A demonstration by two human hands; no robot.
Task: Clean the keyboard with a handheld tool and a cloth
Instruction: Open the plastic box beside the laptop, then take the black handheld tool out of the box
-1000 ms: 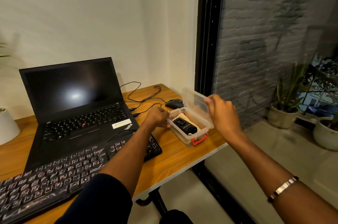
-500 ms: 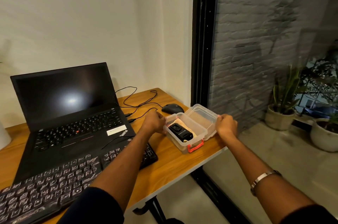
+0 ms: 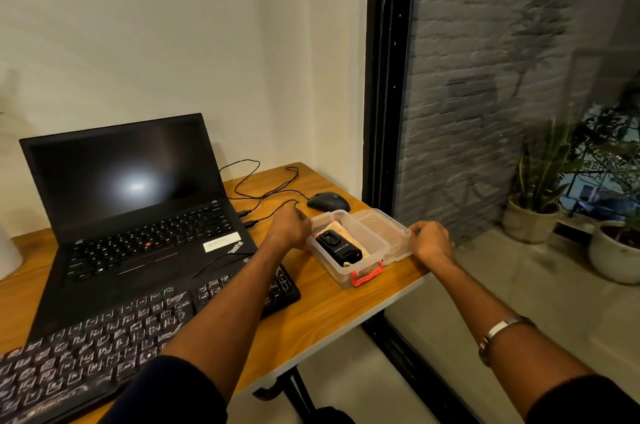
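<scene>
Head view: your left hand [image 3: 289,229] gripped the clear box [image 3: 349,250]; your right hand [image 3: 431,242] gripped its lid [image 3: 382,229] flat on the wooden counter [image 3: 322,313] beside the window [image 3: 519,112].

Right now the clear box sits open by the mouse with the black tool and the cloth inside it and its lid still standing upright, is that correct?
Not quite: in the head view the lid lies flat on the desk beside the clear box, under the right hand. The rest holds: mouse, black tool, cloth.

i see a clear, glossy plastic box [image 3: 360,250] with red plastic clasps, a matt black plastic tool [image 3: 337,248] on pale cloth [image 3: 341,228] inside. the desk [image 3: 322,306] looks like smooth varnished wood; the keyboard [image 3: 114,337] is matt black plastic.
</scene>
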